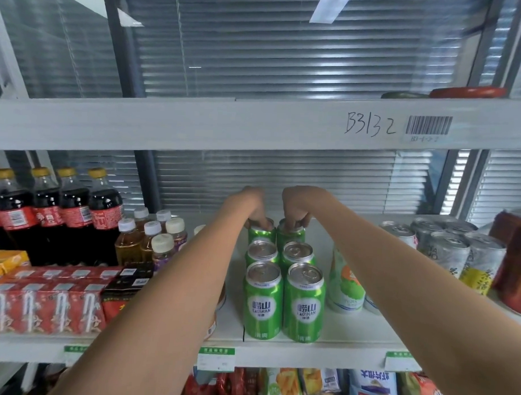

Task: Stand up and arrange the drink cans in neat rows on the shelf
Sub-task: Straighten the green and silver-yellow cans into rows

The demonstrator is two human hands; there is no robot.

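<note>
Several green drink cans stand upright in two rows on the white shelf [352, 333], running front to back. The front pair are a left can [262, 301] and a right can [305, 305]. My left hand [254, 209] grips the top of the back left green can [261, 233]. My right hand [295, 209] grips the top of the back right green can [290, 235]. Both hands reach deep into the shelf with fingers curled over the can rims. My right forearm hides part of a pale green and white can [346, 289] to the right.
Dark cola bottles [55, 213] and small tea bottles [151, 240] stand at the left, with red drink cartons [43, 302] in front. Silver cans [452, 248] and a red container [514, 265] crowd the right. An upper shelf beam [226, 122] hangs overhead. Snack bags [364, 390] lie below.
</note>
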